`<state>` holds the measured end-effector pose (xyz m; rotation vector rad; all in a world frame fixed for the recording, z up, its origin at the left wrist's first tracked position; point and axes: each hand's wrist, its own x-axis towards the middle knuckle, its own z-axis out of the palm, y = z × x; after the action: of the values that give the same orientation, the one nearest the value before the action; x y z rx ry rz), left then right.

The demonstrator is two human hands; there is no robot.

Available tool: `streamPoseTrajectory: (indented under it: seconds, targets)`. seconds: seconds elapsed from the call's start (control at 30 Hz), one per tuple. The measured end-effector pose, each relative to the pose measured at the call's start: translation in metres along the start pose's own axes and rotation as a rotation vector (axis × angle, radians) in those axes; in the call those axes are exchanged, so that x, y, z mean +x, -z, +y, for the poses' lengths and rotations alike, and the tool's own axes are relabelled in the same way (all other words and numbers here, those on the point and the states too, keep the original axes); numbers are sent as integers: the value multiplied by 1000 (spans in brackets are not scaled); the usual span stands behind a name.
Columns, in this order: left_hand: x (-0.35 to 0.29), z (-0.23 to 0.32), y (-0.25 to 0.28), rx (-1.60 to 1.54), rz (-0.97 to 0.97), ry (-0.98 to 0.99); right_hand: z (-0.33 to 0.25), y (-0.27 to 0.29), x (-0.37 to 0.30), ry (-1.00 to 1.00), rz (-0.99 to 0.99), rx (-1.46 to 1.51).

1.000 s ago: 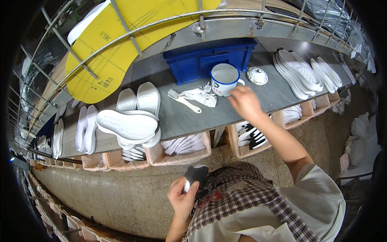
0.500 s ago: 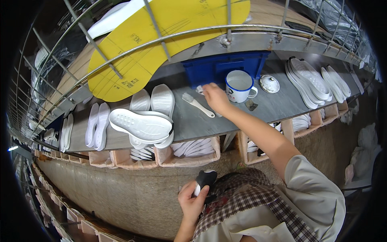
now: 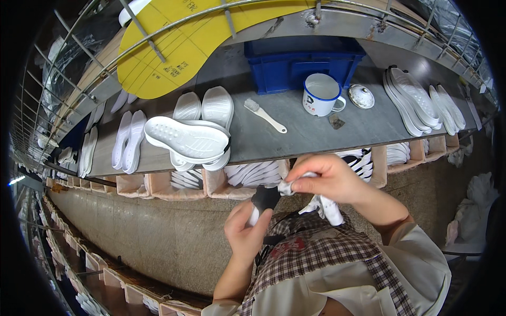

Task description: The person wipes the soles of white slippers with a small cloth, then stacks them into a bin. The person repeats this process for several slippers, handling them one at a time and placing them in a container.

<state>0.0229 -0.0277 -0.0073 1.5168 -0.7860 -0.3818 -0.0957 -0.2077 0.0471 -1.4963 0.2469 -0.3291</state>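
In front of my apron, my left hand [image 3: 243, 226] grips a small black-and-white piece [image 3: 266, 197], thumb on the near side. Its exact kind I cannot make out; the dark part points up and away. My right hand [image 3: 331, 178] is closed on a crumpled white cloth [image 3: 286, 188], one end pinched against the tip of the piece and the rest hanging below the palm. On the grey bench lie a white brush [image 3: 266, 116] and, farther right, a white enamel mug [image 3: 318, 97] with a blue rim. Its lid [image 3: 361, 97] rests beside it.
White shoe soles [image 3: 184, 138] are stacked at the bench's left, with more soles [image 3: 414, 100] at the right. Behind the mug stands a blue crate [image 3: 300, 66]. A wire rack holds a yellow sole template [image 3: 158, 63]. Cloth-lined bins [image 3: 219, 192] hang below the bench edge.
My right hand has come back from beside the crate with the white cloth, down to the piece in my left hand. The left hand still holds its piece. The view has shifted slightly.
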Motion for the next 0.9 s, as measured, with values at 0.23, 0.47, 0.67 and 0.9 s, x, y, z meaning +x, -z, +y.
streamPoseTrajectory:
  seconds: [0.23,0.47,0.67,0.9]
  targets:
    - [0,11,0,87,-49,-92,6,-31,1,395,50,-426]
    - [-4,12,3,153,-54,-69,15,-40,5,485,166,-561]
    - [-5,13,2,199,-70,-107,16,-42,4,477,154,-602]
    - [-5,14,0,199,-77,-117,17,-41,3,412,167,-604]
